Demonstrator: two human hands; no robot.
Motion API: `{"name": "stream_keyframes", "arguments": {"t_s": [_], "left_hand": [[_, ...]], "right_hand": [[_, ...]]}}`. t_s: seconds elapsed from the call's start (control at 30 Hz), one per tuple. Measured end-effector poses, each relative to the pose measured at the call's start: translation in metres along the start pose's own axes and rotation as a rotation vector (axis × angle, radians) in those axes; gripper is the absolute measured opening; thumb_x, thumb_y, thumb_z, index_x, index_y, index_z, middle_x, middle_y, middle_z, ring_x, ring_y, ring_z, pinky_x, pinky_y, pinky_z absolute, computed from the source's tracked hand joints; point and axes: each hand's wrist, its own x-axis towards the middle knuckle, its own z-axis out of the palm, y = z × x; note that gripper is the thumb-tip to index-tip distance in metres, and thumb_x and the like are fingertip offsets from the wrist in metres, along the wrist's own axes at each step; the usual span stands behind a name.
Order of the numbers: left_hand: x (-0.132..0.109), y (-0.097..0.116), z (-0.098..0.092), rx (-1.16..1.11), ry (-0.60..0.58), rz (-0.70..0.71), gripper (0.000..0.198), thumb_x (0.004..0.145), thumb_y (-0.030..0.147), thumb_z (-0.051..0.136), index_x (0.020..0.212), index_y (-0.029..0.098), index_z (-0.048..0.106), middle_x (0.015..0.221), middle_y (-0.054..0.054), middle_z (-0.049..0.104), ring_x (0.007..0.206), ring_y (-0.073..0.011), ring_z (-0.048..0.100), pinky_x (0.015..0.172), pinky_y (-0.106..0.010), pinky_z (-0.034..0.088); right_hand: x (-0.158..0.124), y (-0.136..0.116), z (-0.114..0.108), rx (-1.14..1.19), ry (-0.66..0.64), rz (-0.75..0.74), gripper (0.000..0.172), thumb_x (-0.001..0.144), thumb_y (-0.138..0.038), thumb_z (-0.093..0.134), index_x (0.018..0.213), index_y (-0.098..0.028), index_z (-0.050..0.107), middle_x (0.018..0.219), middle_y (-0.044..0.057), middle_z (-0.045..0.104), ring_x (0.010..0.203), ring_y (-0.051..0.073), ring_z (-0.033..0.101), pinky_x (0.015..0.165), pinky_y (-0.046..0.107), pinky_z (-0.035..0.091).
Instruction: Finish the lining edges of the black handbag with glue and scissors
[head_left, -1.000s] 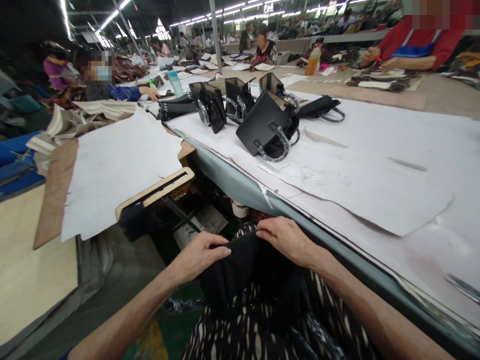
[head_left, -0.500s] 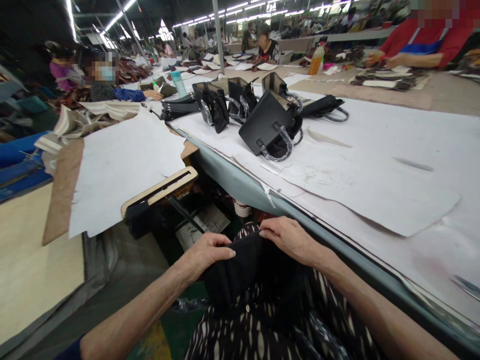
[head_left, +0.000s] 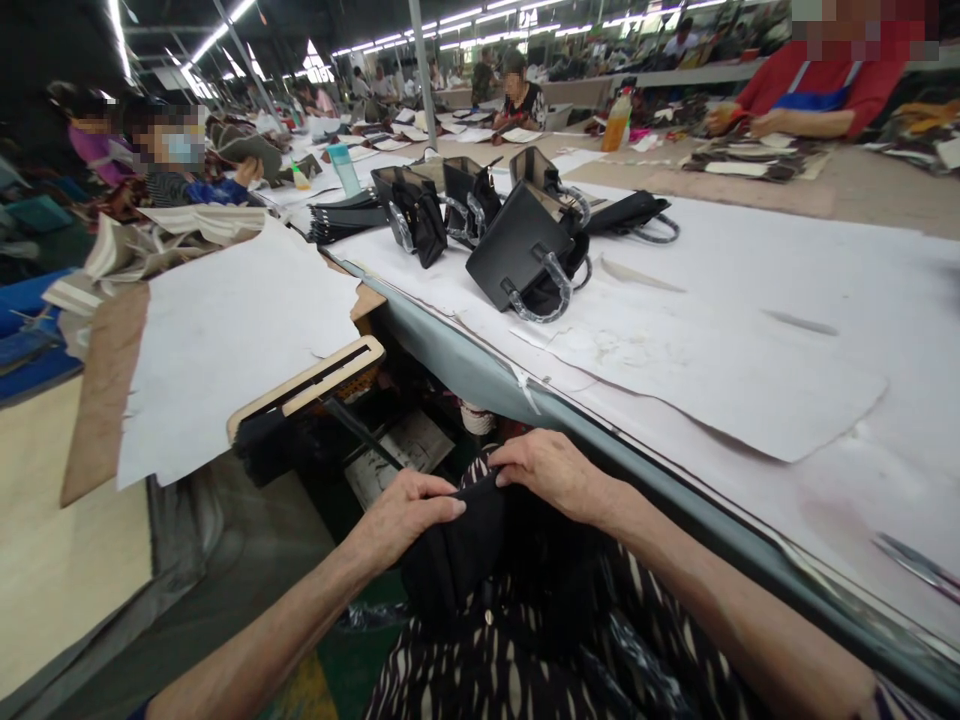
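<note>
A black handbag (head_left: 457, 550) lies in my lap against a black-and-cream patterned garment (head_left: 450, 670). Its dark cloth edge stretches between my two hands. My left hand (head_left: 405, 515) pinches this edge between thumb and fingers. A short way along the same edge, my right hand (head_left: 551, 475) grips it with bent fingertips. One plastic-wrapped handle (head_left: 373, 615) sticks out at the lower left, and another wrapped handle (head_left: 645, 655) shows at the lower right. The inside of the bag is too dark to make out.
Black handbags (head_left: 521, 250) with wrapped handles stand on the white-covered table (head_left: 720, 370). Scissors (head_left: 919, 565) lie near its right edge. Left of me are a slotted wooden frame (head_left: 307, 390) and a white sheet (head_left: 225, 340). Co-workers sit beyond, one in red (head_left: 825, 90).
The view has shifted slightly, and more of the scissors shows. Both my hands keep their grip on the bag's edge. The masked co-worker at left has raised a grey piece.
</note>
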Motion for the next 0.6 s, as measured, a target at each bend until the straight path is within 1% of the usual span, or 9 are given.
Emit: {"name": "stream_keyframes", "arguments": {"t_s": [0.1, 0.17, 0.27, 0.37, 0.47, 0.53, 0.6], "left_hand": [[-0.001, 0.001, 0.000, 0.006, -0.001, 0.000, 0.022, 0.067, 0.034, 0.060, 0.065, 0.012, 0.065, 0.049, 0.002, 0.054, 0.043, -0.0086, 0.040, 0.043, -0.020, 0.024], [-0.001, 0.002, 0.000, 0.013, -0.004, 0.004, 0.023, 0.067, 0.034, 0.059, 0.064, 0.012, 0.064, 0.047, 0.003, 0.052, 0.042, -0.0081, 0.038, 0.043, -0.021, 0.023], [-0.001, 0.003, -0.001, 0.032, -0.020, 0.014, 0.023, 0.067, 0.034, 0.059, 0.065, 0.011, 0.065, 0.048, 0.002, 0.053, 0.042, -0.0082, 0.038, 0.043, -0.021, 0.024], [-0.001, 0.004, -0.004, 0.064, -0.035, 0.022, 0.025, 0.067, 0.034, 0.059, 0.072, 0.011, 0.067, 0.055, 0.000, 0.059, 0.047, -0.0108, 0.045, 0.046, -0.021, 0.029], [-0.003, 0.005, -0.006, 0.122, -0.027, 0.080, 0.026, 0.069, 0.033, 0.057, 0.077, 0.011, 0.068, 0.062, -0.001, 0.062, 0.055, -0.0133, 0.051, 0.050, -0.021, 0.033], [-0.006, 0.006, -0.006, 0.169, -0.021, 0.113, 0.025, 0.070, 0.032, 0.057, 0.077, 0.011, 0.069, 0.064, -0.001, 0.062, 0.059, -0.0138, 0.051, 0.052, -0.021, 0.035], [-0.009, 0.008, -0.006, 0.190, -0.049, 0.122, 0.025, 0.070, 0.032, 0.057, 0.080, 0.012, 0.069, 0.068, -0.001, 0.064, 0.063, -0.0150, 0.053, 0.055, -0.021, 0.037]], "right_hand": [[0.003, 0.001, 0.006, 0.093, -0.008, -0.007, 0.015, 0.078, -0.023, 0.051, 0.075, -0.023, 0.066, 0.065, -0.004, 0.062, 0.063, 0.010, 0.052, 0.059, 0.021, 0.031], [0.003, 0.003, 0.008, 0.109, -0.001, 0.007, 0.017, 0.078, -0.023, 0.051, 0.070, -0.021, 0.065, 0.060, -0.004, 0.059, 0.060, 0.010, 0.049, 0.058, 0.021, 0.030], [0.001, 0.003, 0.007, 0.111, 0.005, 0.021, 0.016, 0.078, -0.023, 0.050, 0.072, -0.022, 0.065, 0.061, -0.004, 0.059, 0.061, 0.010, 0.049, 0.059, 0.021, 0.030], [-0.002, -0.004, 0.003, 0.123, 0.009, 0.016, 0.017, 0.079, -0.022, 0.049, 0.079, -0.024, 0.065, 0.069, -0.004, 0.063, 0.065, 0.011, 0.052, 0.061, 0.021, 0.031], [-0.002, -0.014, 0.003, 0.142, -0.022, -0.029, 0.016, 0.079, -0.027, 0.050, 0.087, -0.026, 0.065, 0.076, -0.004, 0.065, 0.072, 0.012, 0.055, 0.064, 0.020, 0.033], [0.001, -0.019, 0.006, 0.132, -0.044, -0.039, 0.015, 0.079, -0.029, 0.051, 0.084, -0.025, 0.065, 0.072, -0.004, 0.064, 0.069, 0.012, 0.055, 0.063, 0.020, 0.033], [0.003, -0.023, 0.010, 0.093, -0.040, -0.018, 0.017, 0.079, -0.029, 0.050, 0.077, -0.024, 0.066, 0.064, -0.004, 0.061, 0.063, 0.011, 0.053, 0.058, 0.020, 0.031]]}}
